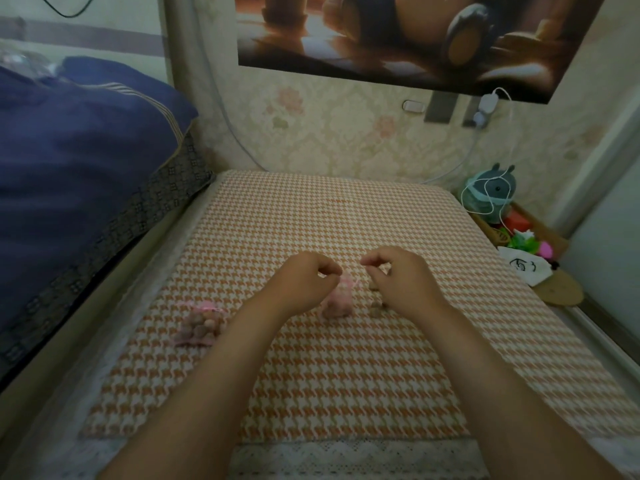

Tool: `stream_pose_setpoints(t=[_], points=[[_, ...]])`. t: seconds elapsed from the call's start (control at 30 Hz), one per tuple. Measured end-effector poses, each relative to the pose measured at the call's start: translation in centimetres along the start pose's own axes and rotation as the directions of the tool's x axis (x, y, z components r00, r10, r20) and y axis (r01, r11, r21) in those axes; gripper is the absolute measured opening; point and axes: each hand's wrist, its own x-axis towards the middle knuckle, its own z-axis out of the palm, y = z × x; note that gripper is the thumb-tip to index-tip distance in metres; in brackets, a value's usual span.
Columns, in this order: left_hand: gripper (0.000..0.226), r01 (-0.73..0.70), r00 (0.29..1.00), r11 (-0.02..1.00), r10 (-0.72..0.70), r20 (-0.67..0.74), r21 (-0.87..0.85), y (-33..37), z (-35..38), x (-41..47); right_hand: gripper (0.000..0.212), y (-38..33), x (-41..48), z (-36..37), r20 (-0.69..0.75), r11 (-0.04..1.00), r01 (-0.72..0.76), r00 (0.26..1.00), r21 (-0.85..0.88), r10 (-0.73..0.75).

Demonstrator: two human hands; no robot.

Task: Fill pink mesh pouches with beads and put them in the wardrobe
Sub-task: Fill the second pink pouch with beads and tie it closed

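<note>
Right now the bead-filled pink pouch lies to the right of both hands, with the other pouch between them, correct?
No. The head view shows the bead-filled pink pouch to the left of both hands, beyond the left hand. The other pouch does sit between it and the right hand.

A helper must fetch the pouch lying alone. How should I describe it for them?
Find the orange-and-white houndstooth cloth beside the blue bedding. Left of the left forearm lies a pink mesh pouch bulging with brownish beads. Unlike the other pouch, pinched by the left hand, nothing touches it.
</note>
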Motion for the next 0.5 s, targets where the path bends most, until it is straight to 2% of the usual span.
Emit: stream_pose_setpoints(t=[0.1, 0.23, 0.5], points=[[0.022, 0.011, 1.000, 1.000, -0.011, -0.026, 0.008, 0.4, 0.2, 0.0, 0.016, 1.9, -0.1, -0.3, 0.136, 0.982, -0.111, 0.982, -0.154, 0.132], [0.026, 0.020, 1.000, 0.999, -0.020, -0.017, 0.026, 0.6, 0.5, 0.0, 0.023, 3.1, -0.3, 0.0, 0.274, 0.967, -0.112, 0.946, -0.227, 0.174], [0.027, 0.041, 0.999, 0.999, -0.040, 0.022, -0.032, 1.0, 0.0, 0.0, 0.019, 3.5, -0.2, 0.6, 0.344, 0.950, -0.087, 0.919, -0.300, 0.193]])
